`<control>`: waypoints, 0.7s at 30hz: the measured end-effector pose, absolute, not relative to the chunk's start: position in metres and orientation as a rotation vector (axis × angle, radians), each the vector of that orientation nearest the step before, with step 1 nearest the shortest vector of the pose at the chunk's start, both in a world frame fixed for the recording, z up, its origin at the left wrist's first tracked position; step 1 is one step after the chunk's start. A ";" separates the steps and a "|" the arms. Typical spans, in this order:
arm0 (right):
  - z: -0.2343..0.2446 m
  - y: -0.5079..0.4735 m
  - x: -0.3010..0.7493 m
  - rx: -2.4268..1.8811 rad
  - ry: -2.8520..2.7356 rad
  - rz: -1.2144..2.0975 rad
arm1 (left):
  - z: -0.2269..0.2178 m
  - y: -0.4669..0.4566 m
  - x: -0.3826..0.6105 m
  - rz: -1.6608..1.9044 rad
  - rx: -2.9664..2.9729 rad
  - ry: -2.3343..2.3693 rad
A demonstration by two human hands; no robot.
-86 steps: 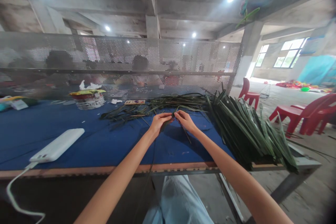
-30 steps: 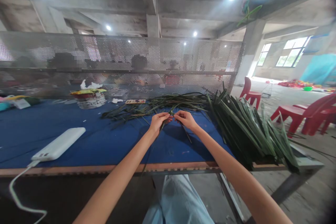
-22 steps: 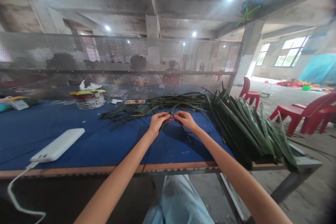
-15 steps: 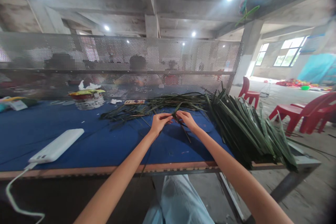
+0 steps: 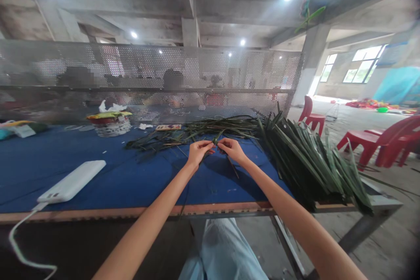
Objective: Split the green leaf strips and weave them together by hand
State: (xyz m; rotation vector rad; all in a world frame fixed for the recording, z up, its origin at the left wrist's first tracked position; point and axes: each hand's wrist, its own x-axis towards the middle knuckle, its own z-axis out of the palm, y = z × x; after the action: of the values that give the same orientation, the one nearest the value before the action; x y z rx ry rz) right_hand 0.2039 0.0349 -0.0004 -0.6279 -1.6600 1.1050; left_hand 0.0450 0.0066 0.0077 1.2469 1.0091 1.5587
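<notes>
My left hand (image 5: 197, 152) and my right hand (image 5: 232, 148) meet above the middle of the blue table (image 5: 131, 179). Both pinch a narrow green leaf strip (image 5: 216, 139) between thumb and fingers; its short tip sticks up between them and a thin tail hangs down below my left hand. The fingers of both hands are closed. A loose heap of thin leaf strips (image 5: 183, 133) lies just behind my hands.
A thick stack of long green leaves (image 5: 308, 162) fills the table's right end. A white power bank (image 5: 72, 181) with a cable lies at the left. A basket (image 5: 110, 122) stands by the perforated metal screen (image 5: 147, 78), with people behind it. Red plastic chairs (image 5: 377, 144) stand on the right.
My hands stay at the same spot and keep working the strip with small finger movements; the tip between them shifts slightly. Nothing else has moved.
</notes>
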 end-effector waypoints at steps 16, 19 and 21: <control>-0.006 0.042 0.205 -0.700 -1.682 1.109 | 0.007 0.009 0.042 1.530 1.274 1.040; -0.003 0.038 0.204 -0.701 -1.605 1.130 | 0.007 0.008 0.046 1.509 1.327 1.062; -0.001 0.035 0.203 -0.700 -1.574 1.165 | 0.008 0.007 0.046 1.537 1.338 1.074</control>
State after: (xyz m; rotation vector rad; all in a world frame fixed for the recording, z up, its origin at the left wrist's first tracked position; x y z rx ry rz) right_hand 0.2026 0.0349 -0.0012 -0.7001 -1.5735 1.1645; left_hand 0.0461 0.0075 0.0080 1.3379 1.0737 1.5366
